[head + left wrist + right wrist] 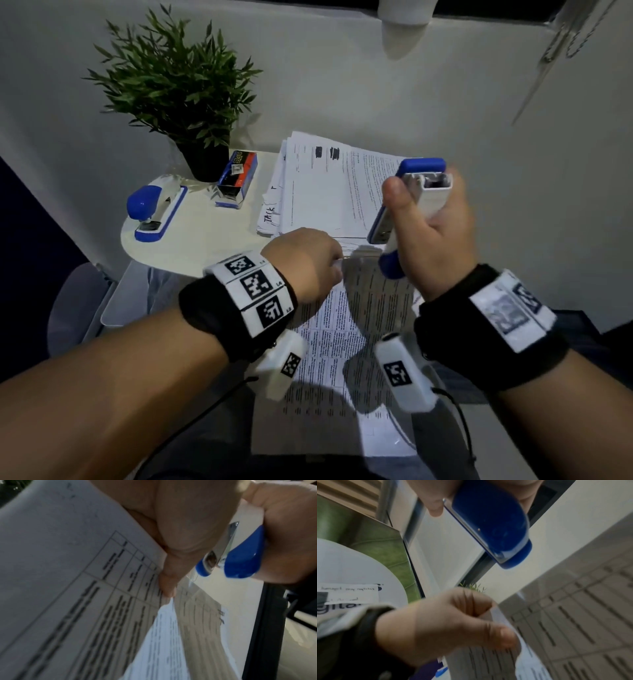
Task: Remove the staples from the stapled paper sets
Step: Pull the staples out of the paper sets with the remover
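Observation:
A printed paper set (346,342) with tables of text hangs over my lap. My left hand (318,263) pinches its top corner between thumb and curled fingers (169,588); the sheets (68,588) spread apart below the grip. My right hand (438,236) grips a blue and white stapler (411,205) held nearly upright, its blue lower end (243,558) just right of the pinched corner and above the paper. In the right wrist view the stapler (496,527) hangs over my left hand (445,628) and the paper (573,615). No staple is visible.
A stack of papers (335,185) lies on the white table (191,246) ahead. A second blue and white stapler (154,209), a staple box (236,180) and a potted plant (178,85) stand to the left. A wall runs behind.

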`<action>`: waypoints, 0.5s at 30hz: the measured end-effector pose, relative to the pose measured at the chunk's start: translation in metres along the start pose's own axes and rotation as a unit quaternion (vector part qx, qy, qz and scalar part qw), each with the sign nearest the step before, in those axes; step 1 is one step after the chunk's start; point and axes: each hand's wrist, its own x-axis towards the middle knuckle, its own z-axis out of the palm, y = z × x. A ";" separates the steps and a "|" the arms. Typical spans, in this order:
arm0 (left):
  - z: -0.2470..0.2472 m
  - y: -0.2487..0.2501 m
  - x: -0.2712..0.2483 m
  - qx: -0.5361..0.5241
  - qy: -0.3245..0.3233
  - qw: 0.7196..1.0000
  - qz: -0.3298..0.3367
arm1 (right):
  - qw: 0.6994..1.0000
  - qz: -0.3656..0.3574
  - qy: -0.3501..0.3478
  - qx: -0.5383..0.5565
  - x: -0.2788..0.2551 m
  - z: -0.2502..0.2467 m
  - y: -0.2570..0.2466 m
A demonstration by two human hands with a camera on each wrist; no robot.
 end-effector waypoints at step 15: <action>-0.017 -0.019 -0.027 -0.053 0.001 0.999 0.006 | 0.991 0.107 -0.034 -0.080 0.004 0.002 0.030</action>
